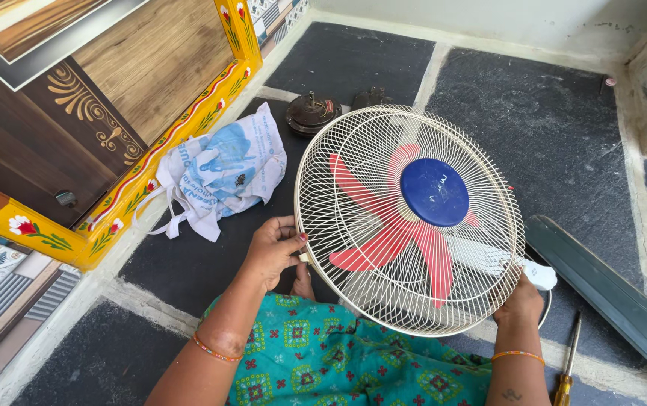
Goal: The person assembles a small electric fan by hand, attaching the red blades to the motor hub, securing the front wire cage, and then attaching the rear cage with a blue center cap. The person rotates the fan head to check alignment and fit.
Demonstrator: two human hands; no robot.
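Teal patterned cloth point(323, 361) covers the person's lap at the bottom centre of the frame. Resting above it, filling the middle, is a round cream wire-cage table fan with red blades and a blue hub point(411, 218), tilted up toward the camera. Across the upper left runs a brown wooden door with a yellow flower-painted frame point(124, 98). Dark grey stone floor slabs point(564, 128) spread behind the fan. At the right edge lies a long grey-green metal strip point(609, 289). Left of the fan sits a crumpled white and blue cloth bag point(222, 169). Left hand point(275, 248) curls its fingers on the cage's left rim; right hand point(520, 299) grips the lower right rim. Above the fan sits a dark round motor part point(312, 113). A yellow-handled screwdriver point(568, 365) lies at lower right.
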